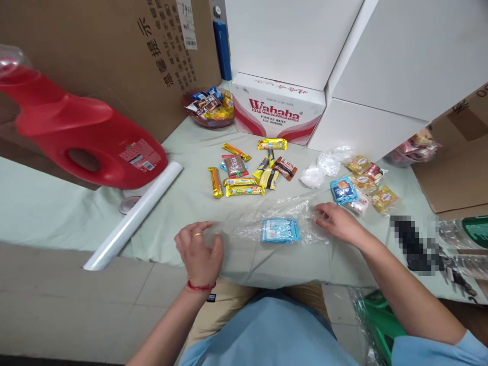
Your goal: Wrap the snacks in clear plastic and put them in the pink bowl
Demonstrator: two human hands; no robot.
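Observation:
A clear plastic bag (244,229) lies spread on the pale green cloth in front of me, with a blue snack packet (281,230) inside or beneath its film; I cannot tell which. My left hand (200,251), fingers apart and curved, is off the bag's left end with nothing visible in it. At the bag's right end, my right hand (337,223) has its fingers loosely spread and touching or just over the film. Beyond the bag lie yellow-wrapped snack bars (245,190) and a brown-red packet (234,166). Small snack packets (384,198) and crumpled clear plastic (312,176) sit to the right.
A large red jug (87,137) and a white roll (133,216) stand and lie at left. Behind are a bowl of snacks (194,119), a Wahaha carton (278,109) and a big cardboard box (114,46). Clear plastic bottles (453,234) lie at the right edge.

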